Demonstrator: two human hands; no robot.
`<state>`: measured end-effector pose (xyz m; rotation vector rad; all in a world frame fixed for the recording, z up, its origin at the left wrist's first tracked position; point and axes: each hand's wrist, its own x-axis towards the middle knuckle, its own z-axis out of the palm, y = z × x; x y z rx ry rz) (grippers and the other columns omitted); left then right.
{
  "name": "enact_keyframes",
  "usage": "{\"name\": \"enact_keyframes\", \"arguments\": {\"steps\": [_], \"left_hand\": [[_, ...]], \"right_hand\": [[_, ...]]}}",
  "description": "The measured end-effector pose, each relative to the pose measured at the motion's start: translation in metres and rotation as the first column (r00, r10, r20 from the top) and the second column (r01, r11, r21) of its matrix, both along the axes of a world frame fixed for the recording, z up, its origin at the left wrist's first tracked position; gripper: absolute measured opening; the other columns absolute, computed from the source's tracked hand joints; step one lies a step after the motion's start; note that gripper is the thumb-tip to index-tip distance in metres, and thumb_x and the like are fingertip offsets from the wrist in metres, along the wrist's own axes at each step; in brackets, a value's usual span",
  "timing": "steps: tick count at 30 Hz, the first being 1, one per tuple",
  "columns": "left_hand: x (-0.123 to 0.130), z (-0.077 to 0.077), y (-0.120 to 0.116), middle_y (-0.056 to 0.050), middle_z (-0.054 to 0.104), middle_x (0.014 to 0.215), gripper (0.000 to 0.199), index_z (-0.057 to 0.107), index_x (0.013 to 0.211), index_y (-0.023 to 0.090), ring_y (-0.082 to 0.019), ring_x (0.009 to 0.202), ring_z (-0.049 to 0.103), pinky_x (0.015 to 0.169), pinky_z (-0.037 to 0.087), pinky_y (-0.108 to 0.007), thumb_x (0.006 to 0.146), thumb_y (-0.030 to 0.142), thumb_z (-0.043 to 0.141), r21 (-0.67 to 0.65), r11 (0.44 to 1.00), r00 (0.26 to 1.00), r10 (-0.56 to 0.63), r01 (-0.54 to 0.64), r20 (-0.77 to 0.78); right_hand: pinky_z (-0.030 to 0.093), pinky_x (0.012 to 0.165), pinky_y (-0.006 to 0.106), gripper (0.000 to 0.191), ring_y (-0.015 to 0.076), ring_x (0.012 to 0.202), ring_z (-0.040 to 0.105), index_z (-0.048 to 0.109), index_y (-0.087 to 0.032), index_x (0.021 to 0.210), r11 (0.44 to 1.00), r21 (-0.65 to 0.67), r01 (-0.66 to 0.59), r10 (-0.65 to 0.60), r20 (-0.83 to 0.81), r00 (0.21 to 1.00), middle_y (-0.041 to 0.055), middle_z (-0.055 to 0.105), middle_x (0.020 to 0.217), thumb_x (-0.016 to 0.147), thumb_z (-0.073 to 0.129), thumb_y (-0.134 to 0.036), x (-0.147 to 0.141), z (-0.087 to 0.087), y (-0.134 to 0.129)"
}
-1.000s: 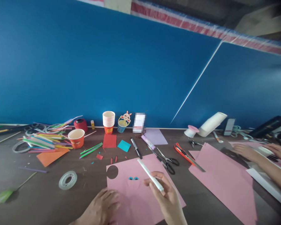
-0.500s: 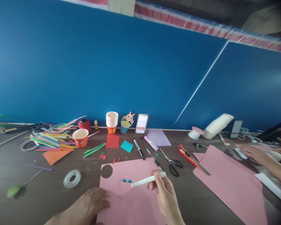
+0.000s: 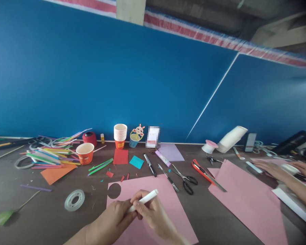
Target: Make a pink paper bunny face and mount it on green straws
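A white marker is gripped in my right hand, slanting up to the right. The fingers of my left hand close around its lower end, and the two hands touch. Whether that end is capped cannot be seen. Both hands are over a sheet of pink paper with a round hole near its upper left corner. The small pink face shape with blue eyes is hidden beneath the hands now.
Scissors, pens and a red box cutter lie beyond the sheet. A tape roll, colored straws and paper cups are leftward. At right, another person's hands rest near pink sheets.
My right hand has carried the marker left and down. My left hand has lifted from the sheet's left edge and joined it at the marker's lower end, covering the face shape.
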<state>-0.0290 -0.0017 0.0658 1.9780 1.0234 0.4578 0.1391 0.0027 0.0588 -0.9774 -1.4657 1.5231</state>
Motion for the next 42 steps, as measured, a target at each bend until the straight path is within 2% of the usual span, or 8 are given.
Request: {"name": "enact_keyframes", "arguments": {"steps": [4, 8, 11, 13, 15, 20, 25, 42], "left_hand": [[0.001, 0.005, 0.009, 0.002, 0.052, 0.072, 0.031, 0.054, 0.085, 0.017, -0.010, 0.063, 0.044, 0.059, 0.034, -0.019, 0.089, 0.038, 0.032, -0.096, 0.995, 0.994, 0.027, -0.017, 0.110], [0.004, 0.021, 0.009, 0.005, 0.042, 0.064, 0.035, 0.052, 0.082, 0.017, -0.009, 0.058, 0.036, 0.054, 0.030, -0.019, 0.088, 0.044, 0.031, -0.171, 0.983, 0.985, 0.098, -0.073, 0.144], [-0.002, 0.019, 0.003, 0.006, 0.035, 0.059, 0.038, 0.047, 0.071, 0.017, -0.009, 0.056, 0.033, 0.052, 0.029, -0.020, 0.086, 0.049, 0.031, -0.263, 0.954, 0.979, 0.177, -0.145, 0.103], [-0.007, 0.009, -0.001, 0.007, 0.029, 0.054, 0.038, 0.043, 0.068, 0.018, -0.009, 0.052, 0.028, 0.048, 0.026, -0.020, 0.086, 0.048, 0.027, -0.299, 0.946, 0.979, 0.168, -0.126, 0.119], [-0.008, -0.005, -0.003, 0.007, 0.032, 0.052, 0.026, 0.045, 0.070, 0.018, -0.008, 0.050, 0.029, 0.047, 0.025, -0.019, 0.081, 0.041, 0.041, -0.224, 0.968, 0.992, 0.121, -0.113, 0.020], [0.000, -0.026, 0.010, -0.001, 0.060, 0.066, 0.020, 0.055, 0.092, 0.019, -0.014, 0.061, 0.055, 0.060, 0.039, -0.023, 0.078, 0.015, 0.042, 0.152, 0.988, 0.906, 0.066, -0.002, -0.417], [-0.001, -0.032, 0.025, -0.007, 0.062, 0.093, 0.025, 0.057, 0.092, 0.019, -0.022, 0.083, 0.058, 0.075, 0.046, -0.036, 0.078, 0.012, 0.038, 0.349, 0.928, 0.836, 0.084, 0.133, -0.542], [-0.008, -0.060, 0.036, -0.010, 0.042, 0.133, 0.049, 0.040, 0.128, 0.015, -0.025, 0.111, 0.046, 0.089, 0.043, -0.038, 0.080, 0.012, 0.036, 0.447, 0.872, 0.822, 0.098, 0.201, -0.561]], "right_hand": [[0.039, 0.055, 0.023, 0.030, 0.0115, 0.055, 0.052, 0.059, -0.013, 0.076, 1.000, -0.004, -0.019, 0.019, -0.051, 0.999, -0.0010, 0.051, 0.055, 0.084, 0.048, -0.040, -0.009, 0.003, 0.009], [0.033, 0.043, 0.020, 0.034, 0.0086, 0.043, 0.044, 0.054, -0.015, 0.060, 0.982, -0.017, 0.190, -0.191, -0.119, 0.974, -0.0041, 0.043, 0.044, 0.084, 0.048, -0.039, -0.005, 0.019, 0.023], [0.027, 0.037, 0.018, 0.037, 0.0056, 0.037, 0.031, 0.045, -0.017, 0.051, 0.868, -0.032, 0.495, -0.475, -0.339, 0.812, -0.0071, 0.036, 0.040, 0.082, 0.048, -0.036, 0.029, 0.046, 0.040], [0.028, 0.037, 0.018, 0.038, 0.0053, 0.035, 0.026, 0.040, -0.018, 0.049, 0.785, 0.023, 0.619, -0.503, -0.559, 0.659, -0.0093, 0.026, 0.039, 0.082, 0.048, -0.035, 0.052, 0.063, 0.052], [0.029, 0.038, 0.017, 0.029, 0.0056, 0.037, 0.031, 0.047, -0.019, 0.057, 0.748, 0.089, 0.658, -0.498, -0.580, 0.645, -0.0090, 0.032, 0.040, 0.082, 0.050, -0.034, 0.059, 0.067, 0.059], [0.041, 0.049, 0.023, 0.020, 0.0114, 0.055, 0.052, 0.058, -0.017, 0.087, 0.942, 0.151, 0.301, -0.289, -0.093, 0.953, 0.0013, 0.058, 0.066, 0.080, 0.055, -0.035, 0.014, 0.020, 0.068], [0.040, 0.052, 0.023, 0.026, 0.0111, 0.053, 0.048, 0.058, -0.018, 0.084, 0.951, 0.188, 0.245, -0.252, 0.013, 0.968, -0.0029, 0.052, 0.055, 0.083, 0.048, -0.042, -0.007, -0.019, 0.090], [0.040, 0.047, 0.020, 0.032, 0.0094, 0.047, 0.048, 0.055, -0.015, 0.071, 0.932, 0.111, 0.345, -0.344, -0.023, 0.939, -0.0033, 0.050, 0.049, 0.078, 0.053, -0.046, -0.013, -0.057, 0.113]]}}
